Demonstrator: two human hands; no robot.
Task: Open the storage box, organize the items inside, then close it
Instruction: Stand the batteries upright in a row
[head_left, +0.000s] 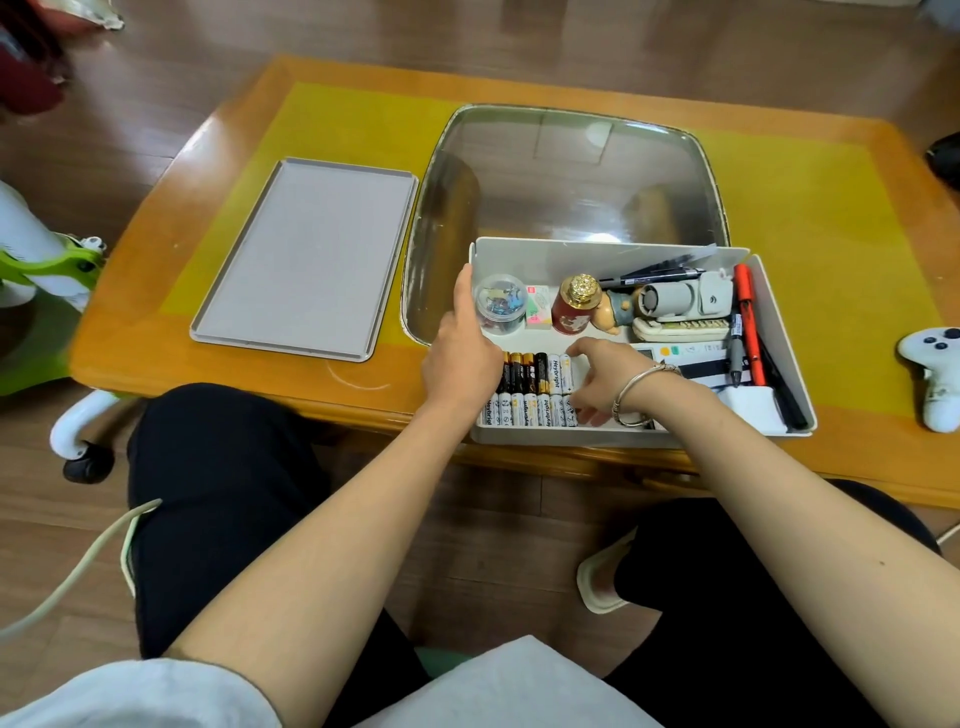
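Two hands in the open storage box at the table's near edge, left hand gripping its left wall, right hand with curled fingers on two rows of batteries, lid lying apart to the left, two red markers along the right wall.

a wooden table carries everything. on it lie a grey lid, the open storage box and a white game controller.
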